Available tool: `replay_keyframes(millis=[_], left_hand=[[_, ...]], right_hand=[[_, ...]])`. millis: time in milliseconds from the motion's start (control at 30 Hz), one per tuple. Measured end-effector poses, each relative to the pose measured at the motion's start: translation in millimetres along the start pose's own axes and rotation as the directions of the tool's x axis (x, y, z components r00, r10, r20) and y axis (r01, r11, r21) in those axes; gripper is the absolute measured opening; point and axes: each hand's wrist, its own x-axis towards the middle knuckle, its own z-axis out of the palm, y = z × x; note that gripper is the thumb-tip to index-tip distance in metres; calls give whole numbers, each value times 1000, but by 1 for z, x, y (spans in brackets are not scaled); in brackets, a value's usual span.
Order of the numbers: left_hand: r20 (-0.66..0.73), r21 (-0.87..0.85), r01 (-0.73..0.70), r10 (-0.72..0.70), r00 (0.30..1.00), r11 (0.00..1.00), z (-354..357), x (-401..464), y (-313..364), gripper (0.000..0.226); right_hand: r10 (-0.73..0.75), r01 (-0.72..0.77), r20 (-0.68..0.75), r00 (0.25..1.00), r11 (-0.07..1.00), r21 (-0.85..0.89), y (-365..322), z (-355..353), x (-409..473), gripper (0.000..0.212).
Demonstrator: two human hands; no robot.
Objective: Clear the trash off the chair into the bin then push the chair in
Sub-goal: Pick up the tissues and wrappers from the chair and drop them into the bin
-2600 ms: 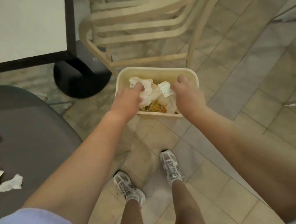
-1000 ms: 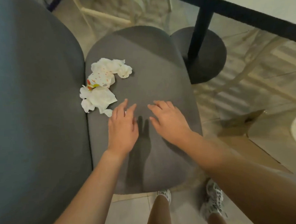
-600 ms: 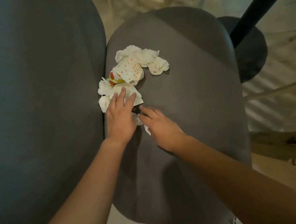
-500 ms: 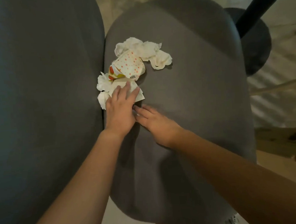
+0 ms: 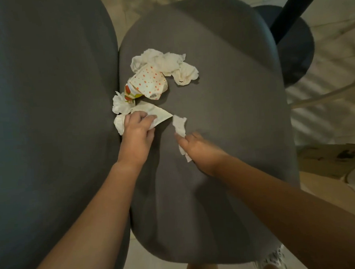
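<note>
While crumpled white napkins [image 5: 164, 63] litter the grey chair [image 5: 221, 91], a polka-dot wrapper [image 5: 149, 82] lies among them.

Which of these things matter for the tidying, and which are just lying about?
Part of the job:
grey chair
crumpled tissues
spotted wrapper
flat napkin, under the left hand
tissue scrap, in the right hand

Just there:
table base
cardboard

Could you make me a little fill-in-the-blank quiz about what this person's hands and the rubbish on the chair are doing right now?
1. The right hand pinches a small white ____ of tissue.
2. The left hand presses on a napkin lying on the ____ seat.
3. The wrapper is printed with orange ____.
4. The bin is ____ in this view.

Missing words: scrap; grey; dots; not visible
</note>
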Motion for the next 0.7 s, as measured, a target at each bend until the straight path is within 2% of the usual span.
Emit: replay_keyframes(millis=[67, 167, 233, 333, 467, 600, 700], left_hand=[[-43, -57, 70, -72, 996, 996, 0, -10, 9, 32], [-67, -123, 103, -112, 991, 987, -2, -29, 30, 30], [-43, -169, 91, -99, 994, 981, -4, -40, 46, 29], [16, -204, 54, -52, 999, 978, -10, -55, 71, 30], [39, -230, 20, -11, 999, 973, -27, -62, 104, 31], [27, -210, -99, 107, 994, 973, -57, -66, 145, 32], [33, -137, -219, 225, 974, 966, -80, -68, 180, 34]], right_hand=[[43, -42, 29, 999, 999, -27, 5, 2, -13, 64], [71, -68, 36, 997, 994, -83, 12, 4, -36, 37], [103, -102, 7, 995, 992, -73, 13, 2, -53, 29], [148, -153, -89, 985, 987, -56, 13, -5, -79, 34], [173, -175, -191, 966, 985, 8, 12, -20, -115, 55], [234, -196, -294, 927, 968, 154, 11, -50, -171, 40], [275, -205, -356, 893, 953, 223, 15, -67, -215, 39]])
